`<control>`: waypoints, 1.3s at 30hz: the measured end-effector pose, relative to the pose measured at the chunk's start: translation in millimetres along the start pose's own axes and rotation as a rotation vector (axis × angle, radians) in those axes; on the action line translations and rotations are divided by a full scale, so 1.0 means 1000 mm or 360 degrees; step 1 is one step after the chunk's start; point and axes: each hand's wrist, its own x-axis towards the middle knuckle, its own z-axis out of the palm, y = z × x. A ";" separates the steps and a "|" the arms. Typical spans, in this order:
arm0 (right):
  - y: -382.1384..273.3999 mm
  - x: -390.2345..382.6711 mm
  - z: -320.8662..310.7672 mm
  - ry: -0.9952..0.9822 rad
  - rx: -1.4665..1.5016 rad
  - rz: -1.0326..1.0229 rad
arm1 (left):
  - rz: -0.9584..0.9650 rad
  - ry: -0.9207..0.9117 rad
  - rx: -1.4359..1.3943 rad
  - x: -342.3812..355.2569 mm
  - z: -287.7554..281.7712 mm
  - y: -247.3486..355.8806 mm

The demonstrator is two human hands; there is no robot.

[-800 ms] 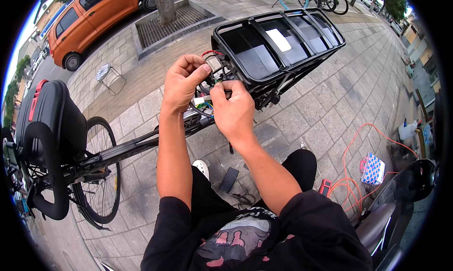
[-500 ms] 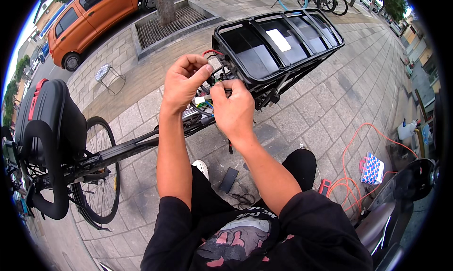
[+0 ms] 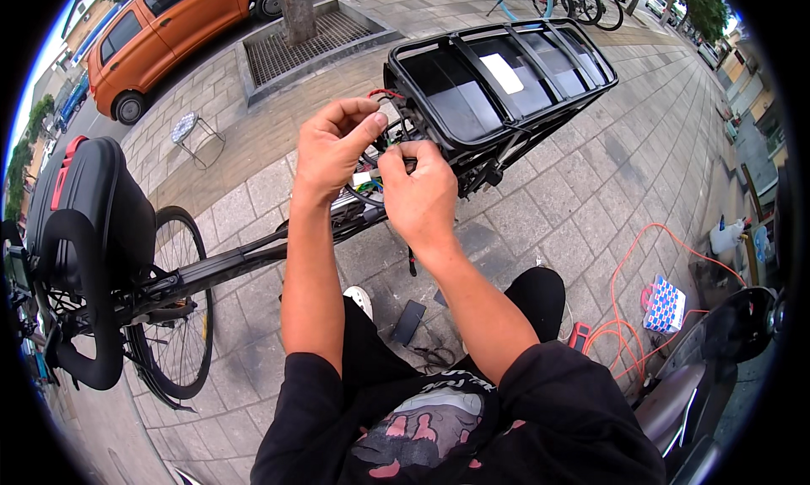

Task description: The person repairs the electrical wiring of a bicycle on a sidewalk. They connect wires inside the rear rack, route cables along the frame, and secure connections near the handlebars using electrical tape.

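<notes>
My left hand is raised over the bundle of wires behind the bicycle's seat area, thumb and fingers pinched on a thin dark wire. Close beside it, my right hand pinches among the same wires; its fingertips hide most of what they grip. A red wire runs behind the left fingers. Under the hands lie a white connector and coloured leads on the bicycle frame. Just beyond my right hand is the black rear rack, with a dark, glossy panel under its bars and a white label.
At left stand a black hard case and the handlebar. A phone lies on the paving by my feet. At right are an orange cable, a red device and a checked bag. A small stool stands beyond.
Both hands stay pinched at the wires, shifting only very slightly to the right. The view has moved a little; the bicycle stays where it was.
</notes>
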 end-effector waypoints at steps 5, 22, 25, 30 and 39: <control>0.005 0.000 0.002 0.0052 -0.0036 -0.0087 | -0.0021 0.0019 0.0022 -0.004 0.002 0.004; 0.007 0.002 0.002 0.0100 -0.0071 -0.0090 | -0.0370 0.0005 -0.0247 0.002 0.001 0.011; 0.008 0.002 0.002 0.0092 -0.0064 -0.0093 | -0.0503 -0.0016 -0.0297 0.003 -0.004 0.009; 0.007 0.002 0.002 0.0101 -0.0081 -0.0090 | -0.0547 -0.0016 -0.0288 0.004 -0.006 0.007; 0.005 0.002 0.000 0.0021 -0.0020 0.0000 | -0.0429 -0.0049 -0.0232 0.003 -0.007 0.003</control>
